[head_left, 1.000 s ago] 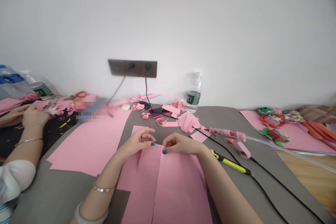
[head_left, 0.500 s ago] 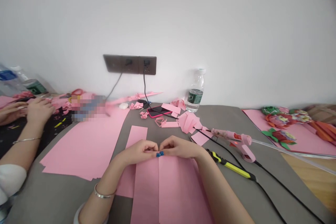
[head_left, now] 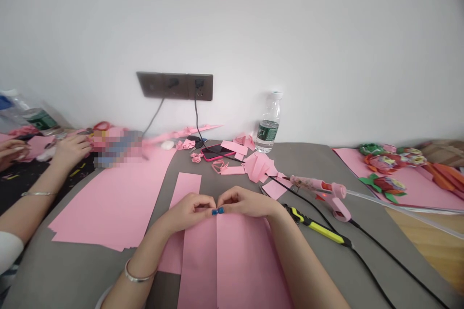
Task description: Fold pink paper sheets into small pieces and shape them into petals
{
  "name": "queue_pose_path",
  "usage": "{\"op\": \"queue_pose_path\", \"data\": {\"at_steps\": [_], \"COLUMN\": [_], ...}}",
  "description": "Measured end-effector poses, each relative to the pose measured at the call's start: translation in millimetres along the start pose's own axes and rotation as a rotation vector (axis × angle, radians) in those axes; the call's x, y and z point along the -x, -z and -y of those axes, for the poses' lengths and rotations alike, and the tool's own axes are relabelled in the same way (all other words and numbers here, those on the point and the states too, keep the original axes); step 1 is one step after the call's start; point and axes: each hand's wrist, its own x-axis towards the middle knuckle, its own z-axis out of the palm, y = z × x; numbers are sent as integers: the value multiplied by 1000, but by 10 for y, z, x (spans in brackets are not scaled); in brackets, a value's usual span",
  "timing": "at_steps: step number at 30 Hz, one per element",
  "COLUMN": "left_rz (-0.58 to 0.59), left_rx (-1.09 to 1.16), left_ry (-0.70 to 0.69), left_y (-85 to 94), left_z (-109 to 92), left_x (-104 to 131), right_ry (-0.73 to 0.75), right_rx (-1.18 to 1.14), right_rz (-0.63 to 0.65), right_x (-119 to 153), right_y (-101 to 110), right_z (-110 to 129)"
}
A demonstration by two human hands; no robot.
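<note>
My left hand [head_left: 190, 211] and my right hand [head_left: 247, 203] meet at the far edge of a pink sheet of paper [head_left: 248, 260]. Both are closed in a pinch on that edge, the blue-nailed thumbs side by side on top. A straight line, a crease or an overlapping edge, runs from the thumbs towards me. Under the sheet's left side lies a narrower pink paper strip [head_left: 187, 187], partly covered by my left hand and forearm. The fingertips beneath the paper are hidden.
A stack of pink paper [head_left: 112, 203] lies left, near a co-worker's hands [head_left: 72, 149]. Beyond my hands are a phone [head_left: 216, 152], folded pink pieces [head_left: 257, 166] and a water bottle [head_left: 268, 128]. Right lie a corded glue gun [head_left: 326, 190], a yellow-black cutter [head_left: 322, 231] and paper flowers [head_left: 389, 185].
My hands keep the same pinch on the paper. The whole view has shifted slightly. At the left, the co-worker's hands have moved apart, one of them to the right.
</note>
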Motion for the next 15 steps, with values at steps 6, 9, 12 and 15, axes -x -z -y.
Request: {"op": "queue_pose_path", "data": {"at_steps": [6, 9, 12, 15], "left_rz": [-41, -84, -163, -275], "left_rx": [14, 105, 193, 317], "left_ry": [4, 18, 32, 70], "left_y": [-14, 6, 65, 129], "left_z": [-21, -41, -22, 35], "left_x": [26, 43, 60, 85], "right_ry": [9, -5, -8, 3], "right_rx": [-2, -7, -44, -86], "right_rz": [-17, -42, -68, -116], "right_x": [3, 17, 36, 47], "right_y": [4, 10, 11, 10], "right_z": [5, 18, 44, 60]}}
